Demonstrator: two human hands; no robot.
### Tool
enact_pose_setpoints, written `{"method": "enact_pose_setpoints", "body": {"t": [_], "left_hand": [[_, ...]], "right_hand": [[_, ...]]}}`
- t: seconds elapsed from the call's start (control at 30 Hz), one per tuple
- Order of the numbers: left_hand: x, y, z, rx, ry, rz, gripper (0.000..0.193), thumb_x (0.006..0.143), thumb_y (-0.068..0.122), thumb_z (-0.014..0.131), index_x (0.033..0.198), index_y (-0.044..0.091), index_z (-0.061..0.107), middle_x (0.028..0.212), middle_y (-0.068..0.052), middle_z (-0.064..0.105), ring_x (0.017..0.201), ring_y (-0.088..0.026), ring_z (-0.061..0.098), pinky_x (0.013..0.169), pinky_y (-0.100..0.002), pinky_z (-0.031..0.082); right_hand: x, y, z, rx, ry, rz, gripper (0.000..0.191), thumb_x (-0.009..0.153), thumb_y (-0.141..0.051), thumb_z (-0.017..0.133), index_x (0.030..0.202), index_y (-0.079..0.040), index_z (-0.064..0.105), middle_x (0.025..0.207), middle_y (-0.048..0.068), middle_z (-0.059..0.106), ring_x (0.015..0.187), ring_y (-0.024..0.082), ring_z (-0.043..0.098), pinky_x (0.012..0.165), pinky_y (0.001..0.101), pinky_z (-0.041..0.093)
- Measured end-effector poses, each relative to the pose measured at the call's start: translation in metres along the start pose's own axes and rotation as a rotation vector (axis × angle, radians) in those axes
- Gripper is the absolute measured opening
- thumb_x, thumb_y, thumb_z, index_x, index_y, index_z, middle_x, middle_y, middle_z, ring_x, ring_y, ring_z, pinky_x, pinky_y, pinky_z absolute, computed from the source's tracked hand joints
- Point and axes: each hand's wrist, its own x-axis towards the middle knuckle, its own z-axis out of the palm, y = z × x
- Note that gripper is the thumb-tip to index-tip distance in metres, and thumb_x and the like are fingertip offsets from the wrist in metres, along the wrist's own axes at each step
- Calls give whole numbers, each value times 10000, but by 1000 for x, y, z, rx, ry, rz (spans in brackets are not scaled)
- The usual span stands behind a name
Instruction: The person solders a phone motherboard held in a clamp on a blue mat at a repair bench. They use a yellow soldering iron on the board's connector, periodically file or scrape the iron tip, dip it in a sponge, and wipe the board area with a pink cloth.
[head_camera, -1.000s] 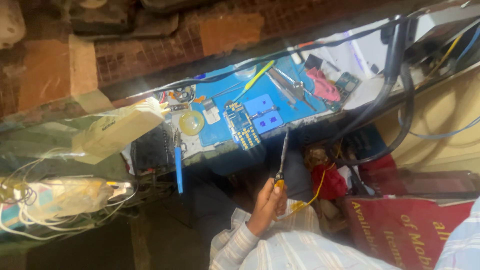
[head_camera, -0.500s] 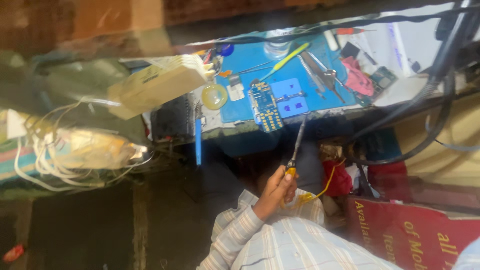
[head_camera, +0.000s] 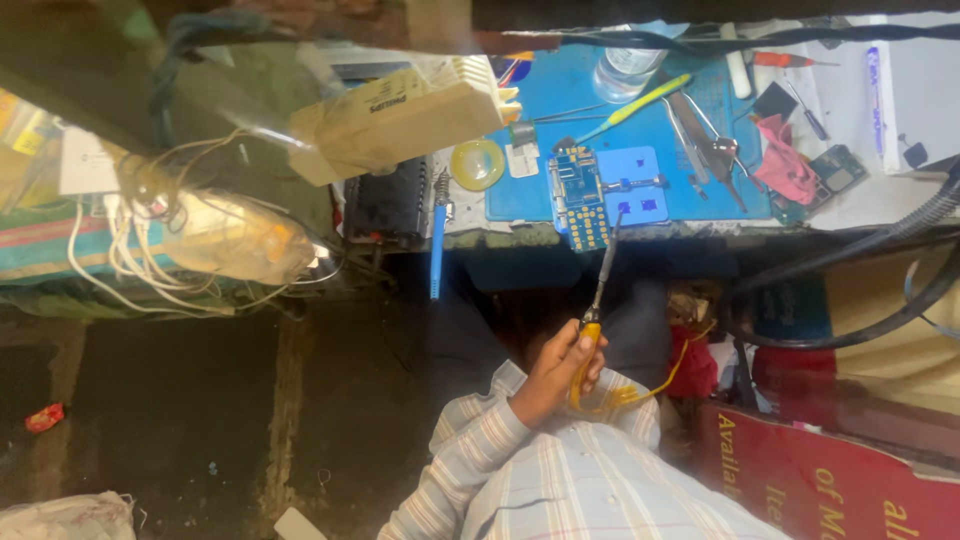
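Note:
My left hand (head_camera: 553, 372), in a striped sleeve, grips the yellow handle of a thin soldering iron (head_camera: 600, 280) with a yellow cord. Its metal tip points up at the lower right edge of a blue circuit board (head_camera: 578, 200), which lies on a blue work mat (head_camera: 660, 110). I cannot tell whether the tip touches the board. My right hand is out of view.
On the mat lie a tape roll (head_camera: 477, 164), yellow-green tweezers (head_camera: 633, 106), metal tweezers (head_camera: 705, 150), a red cloth (head_camera: 785, 168) and a clear jar (head_camera: 625, 68). A blue-handled tool (head_camera: 437, 240) hangs off the bench edge. A beige box (head_camera: 400, 120), tangled white cables (head_camera: 130, 250) and black hoses (head_camera: 860, 290) crowd the sides.
The view has shifted, so the bench sits higher and further right in frame. My hand keeps its grip on the iron, with the tip still at the board's edge.

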Motion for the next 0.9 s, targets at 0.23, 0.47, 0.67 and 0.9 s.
{"method": "enact_pose_setpoints", "body": {"t": [0.23, 0.47, 0.67, 0.9], "left_hand": [[29, -17, 25, -64, -2, -52, 298, 1022, 245, 655, 1224, 27, 660, 1210, -35, 682, 1152, -106, 606, 1034, -285, 470], [60, -30, 85, -105, -172, -143, 258, 974, 148, 749, 1184, 9, 697, 1084, -37, 709, 1016, -130, 646, 904, -296, 504], [61, -6, 107, -108, -82, 137, 161, 970, 48, 798, 1054, -30, 685, 1021, -76, 728, 1019, -154, 691, 918, -317, 539], [39, 19, 110, 115, 36, 316, 414, 878, 27, 795, 1262, 2, 643, 1223, -131, 693, 1134, -185, 667, 1032, -327, 513]], "right_hand": [[-51, -8, -75, -176, -546, 320, 349, 910, -215, 690, 1214, -66, 774, 1095, 77, 777, 1013, 169, 789, 916, 326, 591], [-188, 23, 25, 304, -880, 416, 376, 980, -279, 629, 1211, 14, 675, 1109, 105, 746, 1070, 181, 660, 970, 321, 500], [-148, -2, 35, 642, -492, 218, 578, 1042, -445, 592, 1421, -14, 520, 1331, 85, 581, 1249, 178, 562, 1080, 320, 438], [-129, -54, 70, 1133, -229, 123, 723, 1076, -521, 624, 1585, -79, 363, 1494, 49, 444, 1387, 175, 461, 1219, 371, 361]]}}
